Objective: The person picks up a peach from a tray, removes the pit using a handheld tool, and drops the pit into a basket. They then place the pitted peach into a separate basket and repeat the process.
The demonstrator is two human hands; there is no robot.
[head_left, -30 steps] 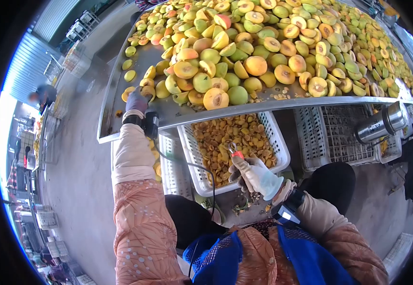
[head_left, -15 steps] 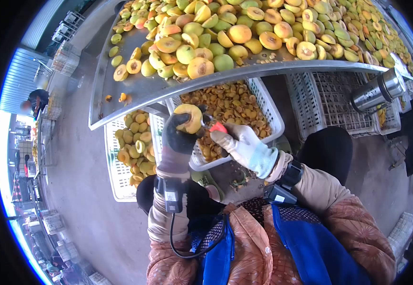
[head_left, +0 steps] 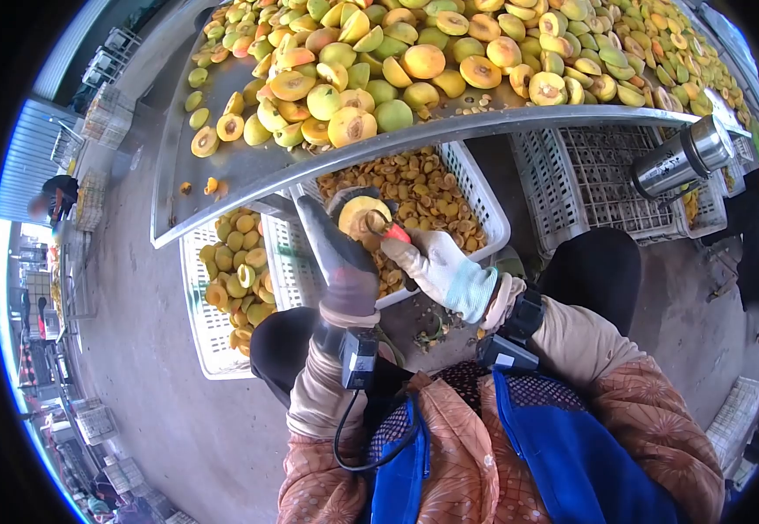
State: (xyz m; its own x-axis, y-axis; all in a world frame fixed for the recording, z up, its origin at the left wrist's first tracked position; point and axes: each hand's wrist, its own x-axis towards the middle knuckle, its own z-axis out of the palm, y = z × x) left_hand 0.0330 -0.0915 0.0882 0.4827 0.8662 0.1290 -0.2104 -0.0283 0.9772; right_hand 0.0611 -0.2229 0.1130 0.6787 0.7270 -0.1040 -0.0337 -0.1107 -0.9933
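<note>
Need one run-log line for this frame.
left hand: holds fruit half | right hand: red-handled tool at cut face

A stainless-steel thermos flask (head_left: 683, 157) with dark lettering lies tilted at the right, above white lattice-sided plastic crates (head_left: 576, 196); dark fabric (head_left: 751, 236) hangs beyond it near the right edge of view, its details hard to make out. A pale slatted crate (head_left: 735, 419) stands on the grey concrete floor (head_left: 144, 297) at lower right; across the floor at upper left are stacked white crates (head_left: 109, 115), with metal-framed racks (head_left: 116, 57) behind them. A person in dark clothing (head_left: 62, 194) is near another crate stack (head_left: 91, 203), in front of a bluish corrugated wall (head_left: 37, 157); more crates (head_left: 95, 422) line the lower left, small and partly blurred.
</note>
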